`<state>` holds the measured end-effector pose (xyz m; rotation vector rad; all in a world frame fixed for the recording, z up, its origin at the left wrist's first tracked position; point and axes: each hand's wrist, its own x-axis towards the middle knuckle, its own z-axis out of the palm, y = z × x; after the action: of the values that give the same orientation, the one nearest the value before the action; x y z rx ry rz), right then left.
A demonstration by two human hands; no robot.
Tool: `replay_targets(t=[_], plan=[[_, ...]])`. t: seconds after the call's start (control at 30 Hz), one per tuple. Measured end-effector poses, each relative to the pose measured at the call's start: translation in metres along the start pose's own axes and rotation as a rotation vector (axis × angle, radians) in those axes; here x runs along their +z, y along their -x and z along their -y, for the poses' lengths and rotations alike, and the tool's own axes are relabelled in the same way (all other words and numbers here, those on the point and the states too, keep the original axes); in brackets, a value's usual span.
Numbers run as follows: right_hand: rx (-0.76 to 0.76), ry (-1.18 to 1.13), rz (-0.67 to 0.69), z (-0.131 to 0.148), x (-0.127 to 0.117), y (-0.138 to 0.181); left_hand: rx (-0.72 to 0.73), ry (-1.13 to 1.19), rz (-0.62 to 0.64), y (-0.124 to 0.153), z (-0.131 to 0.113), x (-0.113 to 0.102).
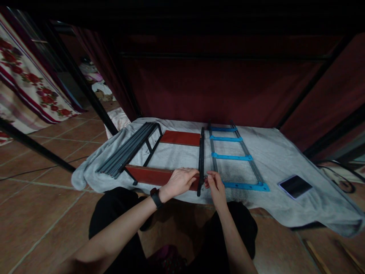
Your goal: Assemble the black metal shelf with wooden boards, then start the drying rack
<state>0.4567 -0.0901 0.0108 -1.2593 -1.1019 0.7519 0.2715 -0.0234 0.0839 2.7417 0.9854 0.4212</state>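
Head view: on the grey cloth (285,152) spread over the floor, a reddish-brown wooden board (151,176) lies along the cloth's near edge. The left hand (181,182) grips its right end, fingers curled together over it. The right hand (215,186) has its fingers pinched on the near end of a slim black metal bar (202,156) that meets the board. A blue-runged grey frame (234,156) lies just right.

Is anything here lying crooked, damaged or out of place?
Nothing looks damaged. Only a phone seems out of place: it lies beside the frame parts on the gray blanket, right of the blue-runged frame. The left hand rests on the near red board.
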Motion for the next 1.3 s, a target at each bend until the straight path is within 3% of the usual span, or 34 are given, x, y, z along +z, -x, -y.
replay_targets(t=[0.37,0.53,0.73,0.93,1.13,1.3], plan=[[0.031,0.028,-0.031,-0.0034,0.0029,-0.0029,0.014,-0.016,-0.008,-0.0002,0.0023,0.0018],[-0.028,-0.035,0.038,-0.0037,0.0022,-0.0022,0.016,-0.025,-0.001,0.0003,0.0033,0.0029],[0.011,0.085,0.011,-0.0028,0.0031,-0.0036,0.023,-0.026,-0.005,0.0004,0.0050,0.0049],[-0.021,-0.025,0.031,-0.0042,0.0021,-0.0034,0.025,-0.054,-0.003,0.0007,0.0043,0.0046],[0.005,0.108,-0.003,-0.0046,0.0053,-0.0036,0.048,-0.069,-0.024,0.0005,0.0049,0.0056],[-0.003,-0.037,0.006,-0.0021,0.0046,-0.0042,0.044,-0.075,-0.021,0.0006,0.0041,0.0050]])
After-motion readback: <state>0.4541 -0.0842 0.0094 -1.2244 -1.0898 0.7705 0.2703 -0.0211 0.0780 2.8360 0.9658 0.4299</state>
